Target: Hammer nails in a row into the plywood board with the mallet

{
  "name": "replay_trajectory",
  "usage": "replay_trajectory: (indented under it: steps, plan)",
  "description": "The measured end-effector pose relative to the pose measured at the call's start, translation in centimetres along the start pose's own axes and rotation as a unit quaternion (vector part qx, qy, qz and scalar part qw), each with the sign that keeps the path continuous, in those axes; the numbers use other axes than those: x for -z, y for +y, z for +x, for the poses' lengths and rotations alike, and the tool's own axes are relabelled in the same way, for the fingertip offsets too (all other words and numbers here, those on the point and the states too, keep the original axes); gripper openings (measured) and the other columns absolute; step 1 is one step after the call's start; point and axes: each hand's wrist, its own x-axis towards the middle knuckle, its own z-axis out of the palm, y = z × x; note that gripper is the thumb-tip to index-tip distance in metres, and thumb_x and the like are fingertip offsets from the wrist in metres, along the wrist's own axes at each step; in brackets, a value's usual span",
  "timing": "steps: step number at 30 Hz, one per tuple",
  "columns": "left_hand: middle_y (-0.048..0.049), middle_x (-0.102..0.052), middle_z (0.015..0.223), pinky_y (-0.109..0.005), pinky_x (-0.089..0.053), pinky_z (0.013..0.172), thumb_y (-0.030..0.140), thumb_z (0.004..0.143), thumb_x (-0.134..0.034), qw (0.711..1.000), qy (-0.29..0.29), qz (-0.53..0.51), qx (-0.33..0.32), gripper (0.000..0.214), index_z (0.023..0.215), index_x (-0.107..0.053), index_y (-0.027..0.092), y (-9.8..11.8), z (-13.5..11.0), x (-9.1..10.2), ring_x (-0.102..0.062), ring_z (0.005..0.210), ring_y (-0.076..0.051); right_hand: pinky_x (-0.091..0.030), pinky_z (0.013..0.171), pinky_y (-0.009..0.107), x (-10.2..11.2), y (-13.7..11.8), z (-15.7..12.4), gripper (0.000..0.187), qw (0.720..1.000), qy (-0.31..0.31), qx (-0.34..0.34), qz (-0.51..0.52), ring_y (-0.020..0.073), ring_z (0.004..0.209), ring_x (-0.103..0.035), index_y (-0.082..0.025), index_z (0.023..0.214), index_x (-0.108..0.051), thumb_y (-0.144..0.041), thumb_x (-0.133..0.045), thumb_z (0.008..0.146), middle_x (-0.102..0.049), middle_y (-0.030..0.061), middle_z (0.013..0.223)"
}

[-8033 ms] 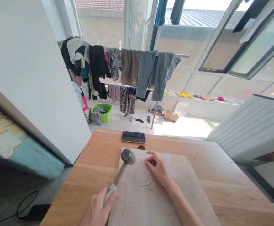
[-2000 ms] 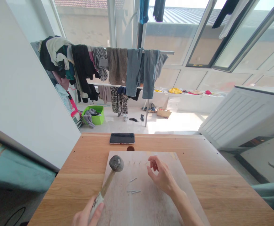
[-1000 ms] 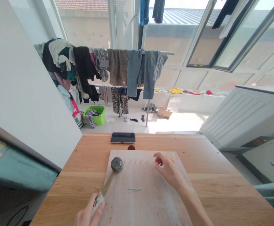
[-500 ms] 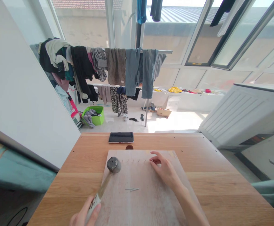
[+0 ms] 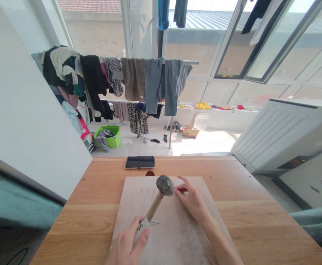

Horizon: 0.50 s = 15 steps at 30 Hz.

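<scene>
My left hand [image 5: 129, 244] grips the wooden handle of a mallet [image 5: 161, 195] whose grey head hovers over the far part of a pale wooden board [image 5: 177, 235]. Right beside the mallet head, my right hand [image 5: 191, 198] pinches something small against the board, probably a nail, with fingertips closed. A short row of nails [image 5: 148, 190] stands in the board to the left of the mallet head. A loose nail [image 5: 156, 222] lies near the handle.
The board lies on a wooden table [image 5: 94, 198]. A dark phone [image 5: 140, 162] rests at the table's far edge, with a small round brown thing [image 5: 150, 173] just before it. Beyond are a laden clothes rack [image 5: 128, 81] and a green basket [image 5: 108, 136].
The mallet has swung right, from the board's left side to right next to my right hand's fingertips. My left hand moved right with it. The right hand stays pinched at the row's end.
</scene>
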Motion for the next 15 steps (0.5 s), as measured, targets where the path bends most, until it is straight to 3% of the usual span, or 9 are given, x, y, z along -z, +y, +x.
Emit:
replay_trajectory:
  steps: [6,15]
  plan:
    - [-0.0039,-0.069,0.072,-0.026,-0.054,0.075,0.066,0.099,-0.036,1.000,-0.008,-0.002,-0.010,0.064,0.130,-0.064,0.017,1.1,1.5,-0.9,-0.069,0.077,-0.023,-0.059,0.084,0.040,-0.1,0.2,0.1,0.046,1.000,0.007,0.003,0.004,0.0233,0.078,-0.076,-0.018,0.125,-0.062,-0.028,-0.059,0.080,-0.081,0.0054,0.086]
    - [-0.0023,-0.066,0.068,-0.027,-0.053,0.072,0.070,0.099,-0.034,1.000,-0.012,-0.009,0.004,0.070,0.133,-0.062,0.016,0.3,1.9,-0.9,-0.069,0.073,-0.022,-0.059,0.087,0.043,0.0,-0.1,0.0,0.045,1.000,0.010,-0.004,0.013,0.0252,0.083,-0.078,-0.019,0.127,-0.060,-0.030,-0.060,0.083,-0.082,0.0076,0.090]
